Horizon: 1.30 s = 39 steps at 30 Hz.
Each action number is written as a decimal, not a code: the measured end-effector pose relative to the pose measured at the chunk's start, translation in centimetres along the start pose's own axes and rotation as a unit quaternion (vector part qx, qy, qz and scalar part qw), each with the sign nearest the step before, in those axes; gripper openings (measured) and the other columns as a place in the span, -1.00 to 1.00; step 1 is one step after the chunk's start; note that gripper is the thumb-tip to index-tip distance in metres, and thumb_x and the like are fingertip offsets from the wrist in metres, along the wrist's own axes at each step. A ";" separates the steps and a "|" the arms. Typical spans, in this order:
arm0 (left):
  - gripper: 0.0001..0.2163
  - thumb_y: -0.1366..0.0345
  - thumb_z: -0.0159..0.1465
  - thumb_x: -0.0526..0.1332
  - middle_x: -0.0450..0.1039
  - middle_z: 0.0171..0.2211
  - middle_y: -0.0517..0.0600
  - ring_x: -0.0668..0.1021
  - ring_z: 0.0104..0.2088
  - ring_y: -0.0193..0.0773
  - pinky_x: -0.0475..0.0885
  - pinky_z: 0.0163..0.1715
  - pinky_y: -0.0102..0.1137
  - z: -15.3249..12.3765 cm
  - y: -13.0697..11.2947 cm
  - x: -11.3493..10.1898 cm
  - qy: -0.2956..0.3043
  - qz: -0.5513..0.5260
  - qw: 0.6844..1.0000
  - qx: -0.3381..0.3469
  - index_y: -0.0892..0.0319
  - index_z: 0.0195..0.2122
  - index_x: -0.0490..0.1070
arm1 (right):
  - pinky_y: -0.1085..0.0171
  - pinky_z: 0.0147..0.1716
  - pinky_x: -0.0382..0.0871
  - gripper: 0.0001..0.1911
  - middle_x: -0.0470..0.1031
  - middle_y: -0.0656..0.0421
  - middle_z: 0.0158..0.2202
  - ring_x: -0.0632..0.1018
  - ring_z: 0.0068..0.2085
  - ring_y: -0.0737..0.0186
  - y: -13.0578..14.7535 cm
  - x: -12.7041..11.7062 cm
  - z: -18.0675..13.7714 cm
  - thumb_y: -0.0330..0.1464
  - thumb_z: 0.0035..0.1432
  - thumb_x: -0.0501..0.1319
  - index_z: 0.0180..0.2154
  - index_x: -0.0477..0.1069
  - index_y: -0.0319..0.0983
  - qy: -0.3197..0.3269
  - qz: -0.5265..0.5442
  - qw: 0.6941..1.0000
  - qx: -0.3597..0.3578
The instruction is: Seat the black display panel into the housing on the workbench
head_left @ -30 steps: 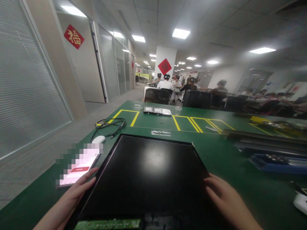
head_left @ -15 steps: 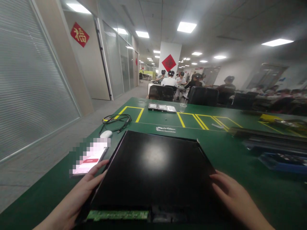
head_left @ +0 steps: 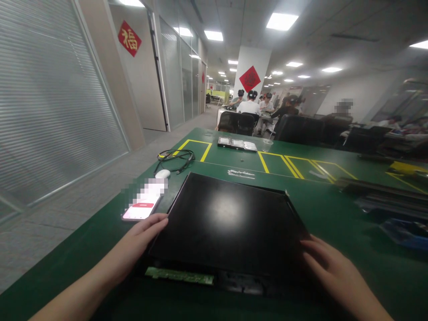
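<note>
A black flat display panel [head_left: 230,223] lies before me, screen side up, with a light reflected in its middle. Along its near edge runs a strip of green circuit board [head_left: 180,275]. My left hand [head_left: 142,236] is closed on the panel's left side, its fingertips over the edge. At the right side, my right hand [head_left: 329,263] grips the opposite edge, fingers partly hidden beneath or behind it. A phone [head_left: 143,206] with a lit, partly blurred-out screen rests left of the panel, close to my left hand.
On the green table [head_left: 214,166] are a white mouse [head_left: 162,174], a coiled black cable [head_left: 179,156], hard drives [head_left: 237,143], a clear cup [head_left: 267,143] and white strips [head_left: 241,174]. Blurred dark bars [head_left: 384,200] and a blue tray [head_left: 406,232] lie right. People [head_left: 249,104] sit beyond.
The view has turned left and slightly down, so the scene sits farther right. The panel's near edge appears higher in view. Both hands stay at its sides.
</note>
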<state>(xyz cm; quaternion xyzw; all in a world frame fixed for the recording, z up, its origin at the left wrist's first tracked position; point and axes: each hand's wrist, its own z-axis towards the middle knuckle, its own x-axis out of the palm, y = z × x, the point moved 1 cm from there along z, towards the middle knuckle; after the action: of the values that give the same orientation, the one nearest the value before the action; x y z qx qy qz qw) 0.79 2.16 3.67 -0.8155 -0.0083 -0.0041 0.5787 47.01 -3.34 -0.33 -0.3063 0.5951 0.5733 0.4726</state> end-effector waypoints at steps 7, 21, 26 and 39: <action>-0.60 0.04 -0.05 0.48 0.69 -0.14 0.05 0.65 -0.10 0.13 0.53 -0.13 -0.14 -0.6 -0.5 -0.2 0.019 0.050 0.998 0.028 0.08 -0.21 0.61 | -0.12 0.17 0.31 -0.37 0.45 -0.13 0.18 0.49 0.16 -0.14 0.5 -0.3 -0.1 0.01 0.05 0.04 -0.08 0.61 -0.24 0.015 0.000 1.000 0.007; -0.64 0.17 0.18 0.40 0.68 -0.11 -0.01 0.68 -0.14 -0.05 0.56 -0.19 -0.31 -0.8 0.1 -0.5 0.093 -0.038 0.991 0.086 0.04 0.00 0.48 | -0.11 0.10 0.40 -0.37 0.53 -0.05 0.11 0.51 0.13 -0.14 0.2 -0.5 0.1 0.01 0.06 0.10 0.01 0.51 -0.23 0.005 0.058 0.998 0.014; -0.57 0.23 0.14 0.45 0.70 -0.22 -0.04 0.71 -0.30 -0.11 0.59 -0.32 -0.34 -1.2 0.2 -0.2 0.110 -0.100 0.986 0.072 0.02 0.02 0.42 | -0.06 -0.01 0.50 -0.31 0.55 -0.03 0.09 0.56 0.08 -0.14 0.9 -0.9 -0.1 0.04 0.03 0.12 0.10 0.43 -0.22 0.012 0.081 0.995 0.054; -0.63 0.29 0.15 0.43 0.71 -0.27 -0.02 0.72 -0.35 -0.09 0.62 -0.34 -0.31 -1.5 0.2 -0.3 0.138 -0.110 0.973 0.148 0.00 -0.02 0.43 | 0.01 -0.10 0.52 -0.21 0.57 -0.05 0.04 0.61 -0.02 -0.12 -0.6 0.0 0.5 0.09 -0.02 0.20 0.16 0.37 -0.19 -0.025 0.196 0.970 0.139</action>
<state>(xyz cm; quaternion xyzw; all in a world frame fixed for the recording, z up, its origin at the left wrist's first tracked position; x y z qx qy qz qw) 0.54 0.68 3.98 -0.7067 -0.0183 -0.1785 0.6844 47.66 -2.96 -0.52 -0.1002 0.7058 0.5738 0.4033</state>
